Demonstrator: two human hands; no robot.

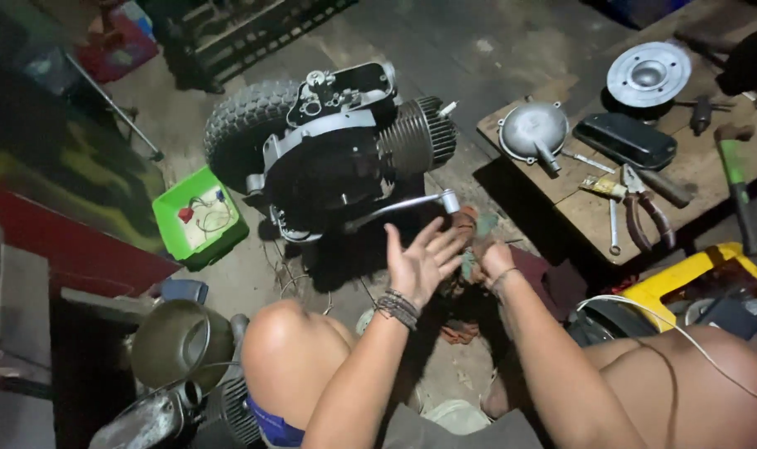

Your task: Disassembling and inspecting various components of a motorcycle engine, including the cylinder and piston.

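My left hand [420,262] is raised palm-up with fingers spread, several dark bracelets on its wrist. My right hand [491,258] is closed around a dirty reddish-green rag [472,229] and presses it against the left fingers. Just beyond both hands lies a scooter engine [337,154] with a finned cylinder, a small tyre [241,125] and a chrome kick lever [403,206] pointing toward my hands. My bare knees sit at the bottom of the view.
A wooden board [595,212] at the right holds a round metal cover [532,129], a black oblong cover [624,141], a disc [649,75], pliers [645,208], a wrench and a green-handled hammer [738,179]. A green box [200,218] lies left of the engine. A yellow container [686,270] is at right.
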